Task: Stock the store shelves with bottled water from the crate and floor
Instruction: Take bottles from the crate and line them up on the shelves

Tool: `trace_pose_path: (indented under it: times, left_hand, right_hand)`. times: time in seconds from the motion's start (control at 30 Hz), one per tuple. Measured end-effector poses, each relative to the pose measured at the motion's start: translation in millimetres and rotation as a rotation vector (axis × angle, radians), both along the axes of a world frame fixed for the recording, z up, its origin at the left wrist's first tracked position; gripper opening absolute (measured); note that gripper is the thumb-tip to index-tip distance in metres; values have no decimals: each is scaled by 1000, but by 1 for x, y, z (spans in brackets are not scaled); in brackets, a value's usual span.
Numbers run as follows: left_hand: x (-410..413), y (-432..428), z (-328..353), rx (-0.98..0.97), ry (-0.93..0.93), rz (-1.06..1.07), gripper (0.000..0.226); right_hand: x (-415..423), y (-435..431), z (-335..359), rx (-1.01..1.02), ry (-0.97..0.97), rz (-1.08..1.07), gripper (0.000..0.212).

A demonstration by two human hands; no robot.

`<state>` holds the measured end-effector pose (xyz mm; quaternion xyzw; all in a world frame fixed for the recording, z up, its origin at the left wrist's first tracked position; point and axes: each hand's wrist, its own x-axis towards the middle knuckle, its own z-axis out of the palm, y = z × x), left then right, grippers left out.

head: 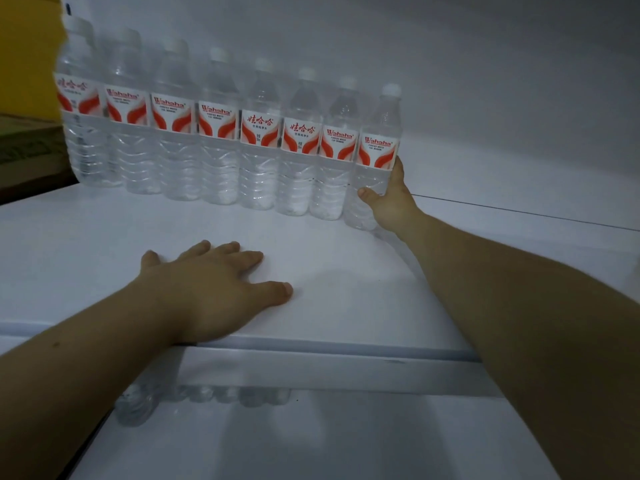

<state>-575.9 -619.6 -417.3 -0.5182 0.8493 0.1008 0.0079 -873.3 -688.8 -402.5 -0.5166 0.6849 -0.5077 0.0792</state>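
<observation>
Shelf: white shelf [86, 244], dim light, thin seam line running off to the right
Bottles: row of water bottles [221, 133] upright along the back, eight side by side, white caps, red-and-white labels — left end pretty blurry
End bottle: last bottle [379, 147] at the right end of the row, upright, just beside its neighbour
Right hand: right hand [391, 202] wrapped round the lower part of that last bottle, thumb in front, fingers [398, 169] curled round the right side — gripping it
Left hand: left hand [211, 289] flat on the shelf near the front edge, fingers straight and spread, holding nothing, well apart from the row
Lower shelf: more bottles [207, 393] down below, only the tops showing, blurry
Left edge: cardboard box [27, 150] beside the shelf, yellow wall [27, 46] above it
</observation>
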Motion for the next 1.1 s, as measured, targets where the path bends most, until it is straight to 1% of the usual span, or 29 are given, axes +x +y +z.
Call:
trace_pose_path:
  times: [0.1, 0.2, 0.4, 0.47, 0.53, 0.63, 0.73, 0.83, 0.9, 0.93, 1.0, 1.1]
  left_hand:
    - [1, 1, 1, -4, 2, -9, 106]
    - [1, 1, 1, -9, 4, -12, 107]
    - [0, 0, 0, -13, 15, -17, 106]
    - [1, -1, -2, -17, 17, -14, 103]
    - [1, -2, -3, -22, 22, -4, 94]
    - [0, -2, -4, -31, 38, 2, 84]
    - [1, -1, -2, -27, 81, 7, 80]
    - [5, 3, 5, 11, 121, 2, 77]
    - [8, 11, 13, 47, 144, -15, 80]
    - [7, 19, 16, 78, 185, -33, 80]
    - [-1, 44, 21, 124, 294, -108, 72]
    - [-22, 103, 30, 140, 357, -264, 66]
  right_hand:
    - [-4, -7, 1, 2, 15, -42, 80]
    - [-7, -11, 2, 76, 40, -113, 75]
    - [-5, -17, -2, 93, 101, -182, 70]
    - [-3, -19, -1, 118, 109, -224, 66]
    - [2, -19, 3, 182, 104, -243, 64]
    - [10, -6, 12, 295, 101, -219, 73]
    - [22, 27, 24, 362, 179, -212, 76]
    - [39, 81, 38, 426, 293, -172, 70]
    - [48, 124, 47, 522, 346, -176, 72]
    - [49, 145, 50, 569, 357, -187, 74]
    - [50, 189, 57, 630, 374, -214, 75]
    - [49, 262, 73, 641, 356, -283, 75]
